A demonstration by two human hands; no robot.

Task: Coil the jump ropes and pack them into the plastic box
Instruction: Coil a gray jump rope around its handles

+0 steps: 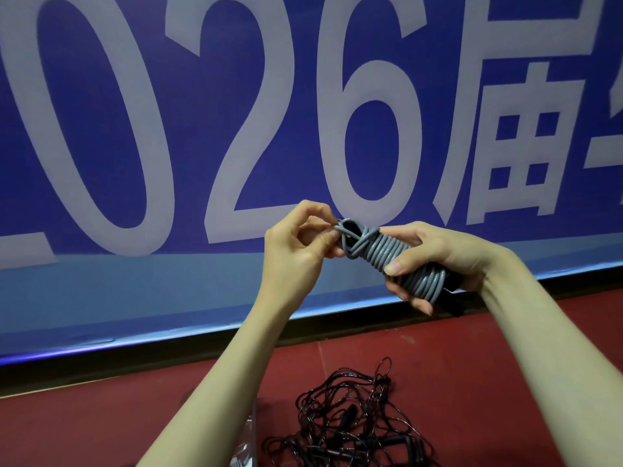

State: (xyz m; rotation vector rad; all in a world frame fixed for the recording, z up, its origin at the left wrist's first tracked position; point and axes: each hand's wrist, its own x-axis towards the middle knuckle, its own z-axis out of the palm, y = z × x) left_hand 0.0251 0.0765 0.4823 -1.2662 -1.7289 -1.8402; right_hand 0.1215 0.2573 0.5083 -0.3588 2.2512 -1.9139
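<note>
A grey jump rope (381,254) is wound in tight turns around its black handles and held up in the air before a blue banner. My right hand (435,261) grips the wound bundle around its middle and lower end. My left hand (300,241) pinches the rope's loose end at the bundle's top, where a loop crosses over the turns. On the red floor below lies a tangled heap of thin black jump ropes (354,423) with black handles. A clear plastic piece (244,446) shows at the bottom edge behind my left forearm; I cannot tell whether it is the box.
A large blue banner (135,129) with pale numerals fills the background close ahead. A black strip runs along its base above the red floor (101,426).
</note>
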